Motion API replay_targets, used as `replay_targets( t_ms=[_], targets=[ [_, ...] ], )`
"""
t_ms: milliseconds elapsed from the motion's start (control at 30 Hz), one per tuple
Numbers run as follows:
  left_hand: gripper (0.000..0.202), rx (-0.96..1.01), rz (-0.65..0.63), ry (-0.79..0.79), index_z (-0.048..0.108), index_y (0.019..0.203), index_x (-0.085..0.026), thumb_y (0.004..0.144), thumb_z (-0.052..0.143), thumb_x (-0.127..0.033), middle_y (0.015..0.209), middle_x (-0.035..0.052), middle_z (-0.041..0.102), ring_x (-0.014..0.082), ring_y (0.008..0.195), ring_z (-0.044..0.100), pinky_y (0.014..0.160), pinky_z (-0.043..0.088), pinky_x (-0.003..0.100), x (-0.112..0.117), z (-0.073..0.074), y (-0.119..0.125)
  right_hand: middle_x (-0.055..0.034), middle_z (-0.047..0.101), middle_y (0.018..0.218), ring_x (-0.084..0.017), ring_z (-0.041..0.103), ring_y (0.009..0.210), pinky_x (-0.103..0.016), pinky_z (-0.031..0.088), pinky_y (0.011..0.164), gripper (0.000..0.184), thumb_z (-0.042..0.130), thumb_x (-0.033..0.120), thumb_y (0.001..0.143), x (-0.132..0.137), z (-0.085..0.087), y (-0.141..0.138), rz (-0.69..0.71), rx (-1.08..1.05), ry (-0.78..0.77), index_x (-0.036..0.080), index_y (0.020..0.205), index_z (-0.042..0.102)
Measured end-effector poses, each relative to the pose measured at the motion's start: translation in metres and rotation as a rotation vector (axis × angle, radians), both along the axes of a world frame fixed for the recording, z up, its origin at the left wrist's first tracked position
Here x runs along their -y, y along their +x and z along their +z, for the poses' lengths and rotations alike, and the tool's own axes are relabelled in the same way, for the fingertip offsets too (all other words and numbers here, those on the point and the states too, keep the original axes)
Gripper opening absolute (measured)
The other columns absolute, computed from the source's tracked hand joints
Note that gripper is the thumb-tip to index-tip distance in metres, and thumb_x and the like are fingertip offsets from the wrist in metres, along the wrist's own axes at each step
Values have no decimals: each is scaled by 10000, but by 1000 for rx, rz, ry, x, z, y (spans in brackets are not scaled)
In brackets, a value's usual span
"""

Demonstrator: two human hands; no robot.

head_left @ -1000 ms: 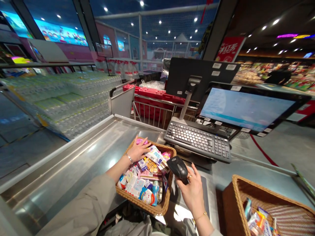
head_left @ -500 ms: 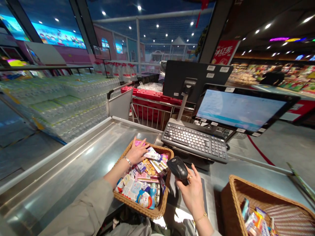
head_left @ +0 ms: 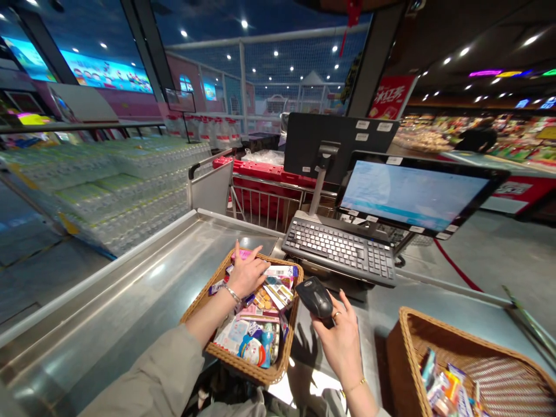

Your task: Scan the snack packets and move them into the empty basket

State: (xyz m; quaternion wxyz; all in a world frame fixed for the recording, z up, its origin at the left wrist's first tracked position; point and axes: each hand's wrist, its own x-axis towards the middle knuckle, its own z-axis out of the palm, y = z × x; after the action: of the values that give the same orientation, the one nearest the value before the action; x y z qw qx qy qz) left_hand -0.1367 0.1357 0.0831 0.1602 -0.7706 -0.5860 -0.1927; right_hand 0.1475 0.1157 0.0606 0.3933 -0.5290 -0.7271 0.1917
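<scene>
This place is a shop, at the checkout of a supermarket. It is shown by the black hand scanner, the keyboard and the lit screen at the metal bench, with packaged snacks in a wicker basket. Farther away are stacked bottles and, on the right, displays of many goods.

Background dim, ceiling lights show as small bright dots. Steel counter has soft glare; blown-out patch low centre, dark shadow beside it. Screen bright, text illegible. Edges stretched, far shelves soft.
</scene>
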Motion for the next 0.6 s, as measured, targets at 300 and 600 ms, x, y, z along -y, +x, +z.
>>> replay_targets(
  t_ms=[300,600],
  targets=[
    [178,-74,14,23,695,994,-259,865,575,-234,1464,33,470,386,1444,209,1047,-157,773,7,13,43,-53,650,1239,-302,347,1372,-504,359,1079,238,594,239,716,12,3,13,-43,17,68,213,917,719],
    [161,-89,-3,36,682,992,-244,889,559,-263,1492,34,424,395,1443,200,1031,-180,779,15,19,71,-69,652,1236,-305,359,1364,-515,360,1067,198,600,221,711,28,9,24,-117,36,120,204,875,711]
  ],
)
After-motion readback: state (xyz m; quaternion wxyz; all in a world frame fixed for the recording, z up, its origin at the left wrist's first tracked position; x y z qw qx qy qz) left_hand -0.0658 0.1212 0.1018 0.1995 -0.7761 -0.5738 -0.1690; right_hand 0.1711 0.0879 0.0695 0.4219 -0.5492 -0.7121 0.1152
